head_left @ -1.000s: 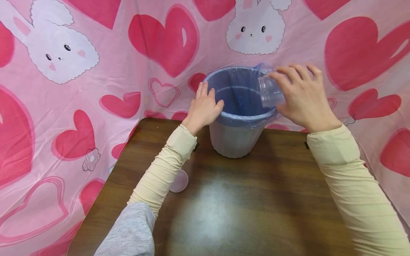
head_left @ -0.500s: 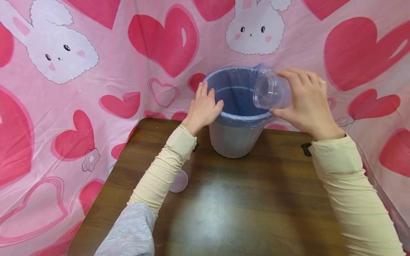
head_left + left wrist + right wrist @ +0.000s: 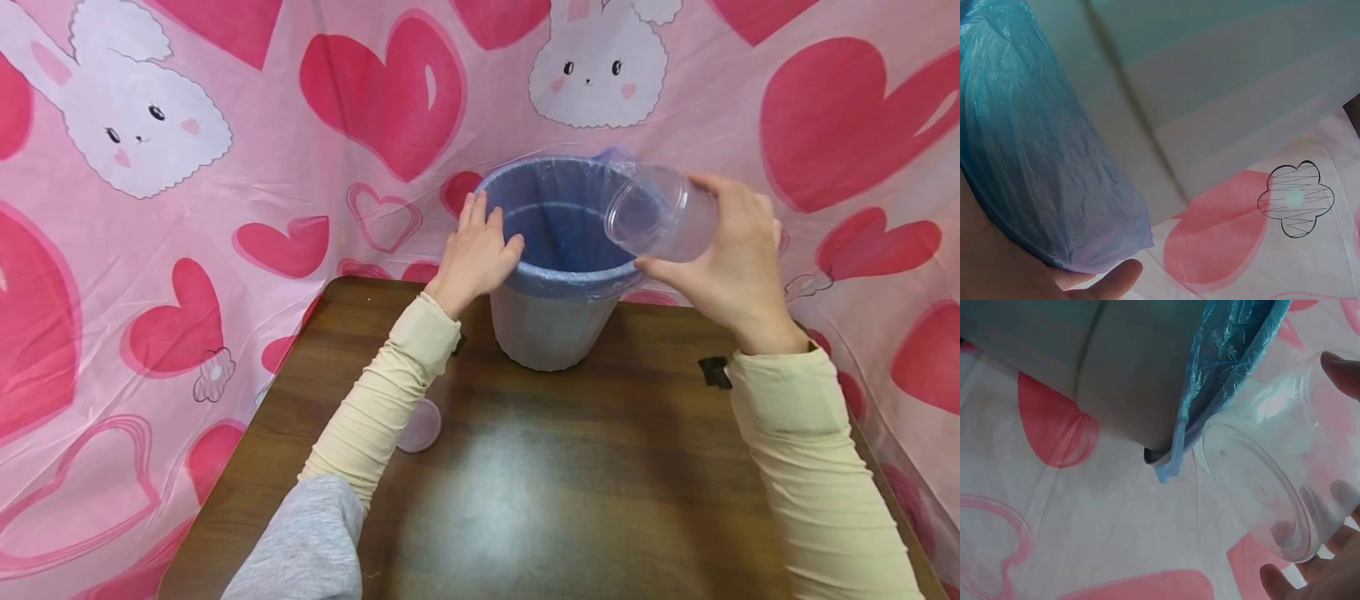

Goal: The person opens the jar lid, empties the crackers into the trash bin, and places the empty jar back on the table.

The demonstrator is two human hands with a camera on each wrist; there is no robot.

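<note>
A clear plastic jar lies tilted on its side in my right hand, at the right rim of a bin. My fingers and thumb grip it around its body. No contents show in the jar, also seen as a clear jar in the right wrist view. The bin stands upright, lined with a blue plastic bag folded over its rim. My left hand rests on the bin's left rim with fingers extended; in the left wrist view its thumb lies beside the bag's edge.
A round, pinkish lid-like disc lies on the brown wooden table, partly behind my left forearm. A black clip sits at the table's back right. Pink cloth with hearts and rabbits hangs around the table.
My right hand has moved right and slightly nearer with the jar, turning it so its round end shows more. The left hand and bin stay in place.
</note>
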